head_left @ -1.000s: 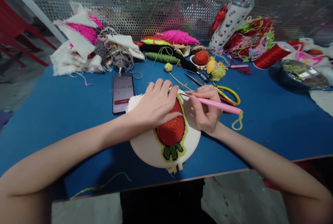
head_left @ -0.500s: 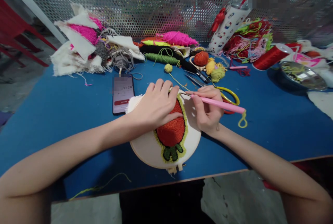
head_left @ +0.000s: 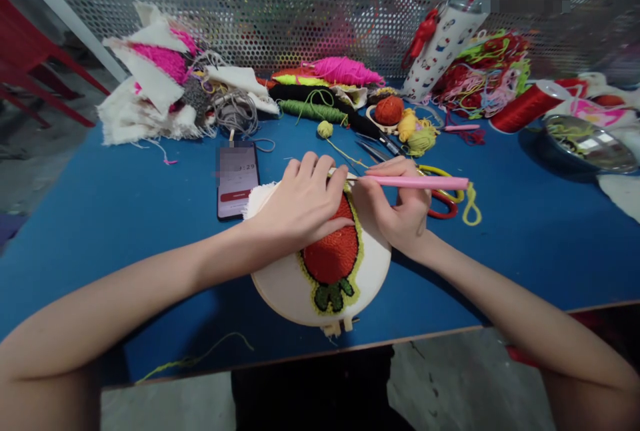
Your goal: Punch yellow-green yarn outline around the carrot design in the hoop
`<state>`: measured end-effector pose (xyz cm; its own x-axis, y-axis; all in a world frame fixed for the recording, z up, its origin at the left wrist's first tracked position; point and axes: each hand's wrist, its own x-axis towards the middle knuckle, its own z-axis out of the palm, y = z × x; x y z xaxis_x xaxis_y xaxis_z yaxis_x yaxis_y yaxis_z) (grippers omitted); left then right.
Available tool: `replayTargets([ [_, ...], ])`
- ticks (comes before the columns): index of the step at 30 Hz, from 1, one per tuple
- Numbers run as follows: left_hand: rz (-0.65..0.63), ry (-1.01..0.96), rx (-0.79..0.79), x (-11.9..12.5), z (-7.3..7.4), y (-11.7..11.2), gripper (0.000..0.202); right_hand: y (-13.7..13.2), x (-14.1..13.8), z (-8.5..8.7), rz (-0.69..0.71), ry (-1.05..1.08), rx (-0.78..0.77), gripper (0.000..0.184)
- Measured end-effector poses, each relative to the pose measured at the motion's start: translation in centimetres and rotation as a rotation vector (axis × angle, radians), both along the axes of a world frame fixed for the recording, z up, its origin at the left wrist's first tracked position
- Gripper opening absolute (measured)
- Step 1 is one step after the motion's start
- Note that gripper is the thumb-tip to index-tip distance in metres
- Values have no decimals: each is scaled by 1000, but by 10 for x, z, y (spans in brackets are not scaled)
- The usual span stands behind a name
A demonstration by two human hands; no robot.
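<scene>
My right hand [head_left: 403, 211] pinches the pink pen [head_left: 425, 183] between thumb and fingers, its tip pointing toward my left hand [head_left: 313, 194]. That one lies over the hoop [head_left: 295, 315], thumb spread across the red stitching [head_left: 330, 254]; I can't tell whether its fingertips clasp the far edge. The hoop sits at the near side of the blue table [head_left: 150, 197], beside the phone [head_left: 237, 184].
</scene>
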<state>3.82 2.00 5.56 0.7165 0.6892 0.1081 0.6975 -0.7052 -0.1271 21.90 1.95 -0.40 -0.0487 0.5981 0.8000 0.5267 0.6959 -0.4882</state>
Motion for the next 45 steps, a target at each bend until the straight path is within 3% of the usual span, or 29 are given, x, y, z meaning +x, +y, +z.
replayTargets([
  [7,14,-13,-74,-1,-4,4,63,2,3,6,-39,-136,-33,5],
  [13,37,-72,-105,-2,-4,7,62,2,0,11,19,-84,-129,5],
  [18,38,-240,-139,-4,-5,9,51,10,-8,16,-103,-124,-82,17],
  [26,-35,-562,-360,-20,12,27,36,1,-12,13,-47,-80,34,5],
  [31,-74,-675,-370,-20,18,25,30,-4,-9,10,-113,73,29,7],
  [35,-98,-702,-381,-18,18,20,28,-2,-9,7,5,144,15,3],
  [38,-110,-721,-393,-18,16,22,27,1,-8,7,48,47,-31,5],
  [45,-121,-681,-431,-17,4,31,26,2,-6,2,-19,-126,-54,3],
])
